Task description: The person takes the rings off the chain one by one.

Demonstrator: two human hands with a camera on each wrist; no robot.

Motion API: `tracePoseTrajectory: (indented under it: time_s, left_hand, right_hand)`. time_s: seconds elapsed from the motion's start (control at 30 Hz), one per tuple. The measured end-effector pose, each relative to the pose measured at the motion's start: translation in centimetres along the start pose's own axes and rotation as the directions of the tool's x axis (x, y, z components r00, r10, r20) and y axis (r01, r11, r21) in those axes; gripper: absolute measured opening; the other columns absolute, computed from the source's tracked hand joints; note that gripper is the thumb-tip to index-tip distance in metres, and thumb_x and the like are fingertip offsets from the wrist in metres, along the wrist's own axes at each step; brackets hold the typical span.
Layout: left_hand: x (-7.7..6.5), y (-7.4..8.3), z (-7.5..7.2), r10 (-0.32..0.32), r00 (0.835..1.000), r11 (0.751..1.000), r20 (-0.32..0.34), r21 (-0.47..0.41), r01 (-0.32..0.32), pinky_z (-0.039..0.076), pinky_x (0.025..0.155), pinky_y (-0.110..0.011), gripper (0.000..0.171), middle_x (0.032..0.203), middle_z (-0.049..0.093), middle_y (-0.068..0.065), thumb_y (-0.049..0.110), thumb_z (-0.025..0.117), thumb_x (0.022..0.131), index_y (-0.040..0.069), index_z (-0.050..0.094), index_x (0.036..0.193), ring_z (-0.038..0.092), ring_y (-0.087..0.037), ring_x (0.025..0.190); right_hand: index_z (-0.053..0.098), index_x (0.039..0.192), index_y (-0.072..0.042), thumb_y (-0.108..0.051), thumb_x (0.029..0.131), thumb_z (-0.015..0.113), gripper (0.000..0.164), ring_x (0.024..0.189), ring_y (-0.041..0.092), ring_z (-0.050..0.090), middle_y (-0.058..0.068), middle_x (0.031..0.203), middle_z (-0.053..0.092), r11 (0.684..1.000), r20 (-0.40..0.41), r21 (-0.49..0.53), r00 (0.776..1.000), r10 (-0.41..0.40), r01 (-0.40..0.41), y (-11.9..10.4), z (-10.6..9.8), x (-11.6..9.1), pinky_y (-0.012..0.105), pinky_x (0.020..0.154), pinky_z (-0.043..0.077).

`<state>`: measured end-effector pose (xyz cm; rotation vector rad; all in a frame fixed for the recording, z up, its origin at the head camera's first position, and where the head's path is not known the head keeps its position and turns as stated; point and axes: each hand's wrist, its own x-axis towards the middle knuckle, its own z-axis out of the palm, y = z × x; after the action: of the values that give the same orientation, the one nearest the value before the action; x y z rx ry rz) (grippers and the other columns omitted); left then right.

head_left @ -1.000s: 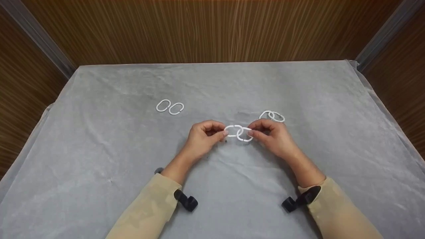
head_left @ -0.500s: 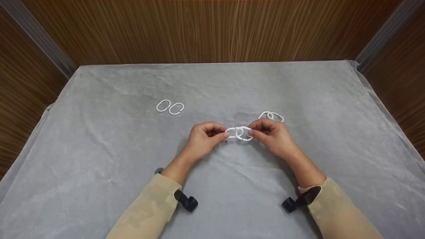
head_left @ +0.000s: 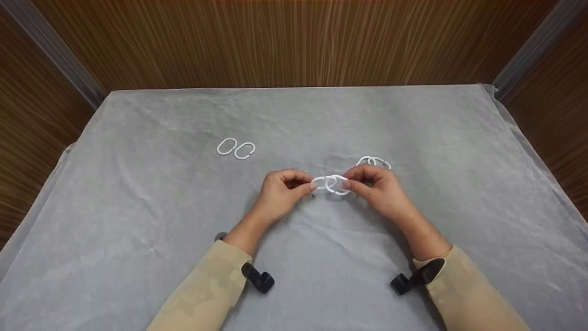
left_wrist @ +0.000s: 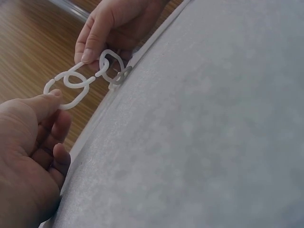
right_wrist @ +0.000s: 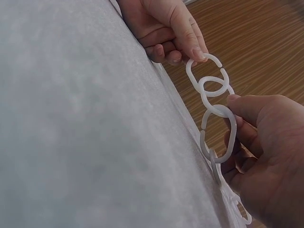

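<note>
In the head view my left hand [head_left: 282,191] pinches a white plastic chain link [left_wrist: 73,105] between thumb and fingers. My right hand [head_left: 381,188] pinches a second white link [right_wrist: 204,97], which passes through the first one. Both links have a small gap in their oval ring. In the right wrist view a third link [right_wrist: 232,137] hangs from the right hand's link, with a fourth link [right_wrist: 215,166] hooked through it. Part of this chain [head_left: 367,157] shows behind the right hand's fingers in the head view; the rest is hidden there.
Two loose white links, one [head_left: 218,149] beside the other [head_left: 242,159], lie side by side left of the hands. A grey cloth [head_left: 161,197] with wrinkles covers the table. Wood-grain panels [head_left: 294,41] stand along the back and sides.
The two held links overlap more than before, the left one lying at a flatter angle. Links behind the right hand have shifted slightly left and nearer. Both hands stay nearly in place.
</note>
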<state>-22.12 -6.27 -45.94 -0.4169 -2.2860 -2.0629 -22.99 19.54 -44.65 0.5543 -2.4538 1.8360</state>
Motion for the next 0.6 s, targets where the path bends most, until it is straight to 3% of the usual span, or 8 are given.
tracePoseTrajectory:
  time_s: [0.6]
  left_hand:
    - [-0.03,0.14,-0.03,-0.001,1.0,1.0,-0.004,0.025,0.001,0.052,0.067,-0.023,0.008,0.084,0.076,-0.001,0.008,0.089,0.086,0.004,0.083,0.091,0.064,-0.012,0.074]
  right_hand:
    - [0.075,0.106,0.007,0.008,0.094,0.075,0.012,0.077,0.01,0.066,0.005,0.091,0.074,0.997,0.043,0.077,0.999,0.003,-0.007,-0.21,0.01,-0.08,0.02,0.068,0.053]
